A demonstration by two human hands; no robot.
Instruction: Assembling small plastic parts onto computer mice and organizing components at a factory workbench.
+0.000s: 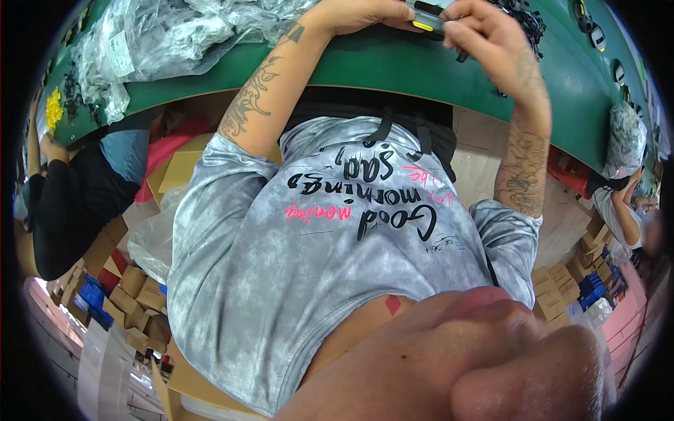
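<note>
- L hand (354,15): fingers closed in a narrow grip on near end of a small grey-and-black hard-plastic device w/ a bright yellow strip (427,23); thumb lies along its side.
- Device = btwn the two hands' fingertips, over the table, near top edge of view.
- R hand (500,56): fingers curled, tips close together at device's other end; thumb & index w/ only a narrow gap. Touching device or just beside it, can't tell.
- Small black piece (461,55) just below R fingertips; held or part of something bigger, can't tell.
- Green smooth tabletop w/ a curved-looking edge (393,67) under both hands.
- Loose heap of small black plastic parts (530,27) just beyond R fingers, partly hidden by R hand.
- Big crumpled pile of clear plastic bags w/ a pale label (175,45) to the left of L fingers, near the forearm; top cut off.
- Farther left of L fingers, well apart: small bright yellow pile (54,110) + scattered black bits (72,91), too small to make out.
- Well right of R fingers: black-and-grey devices w/ yellow marks (597,36), and a filled clear plastic bag (625,137) near table edge.
- Hard to see: some L fingers hidden behind device/cut off by top edge; R fingers slightly blurred; device's far side hidden.
</note>
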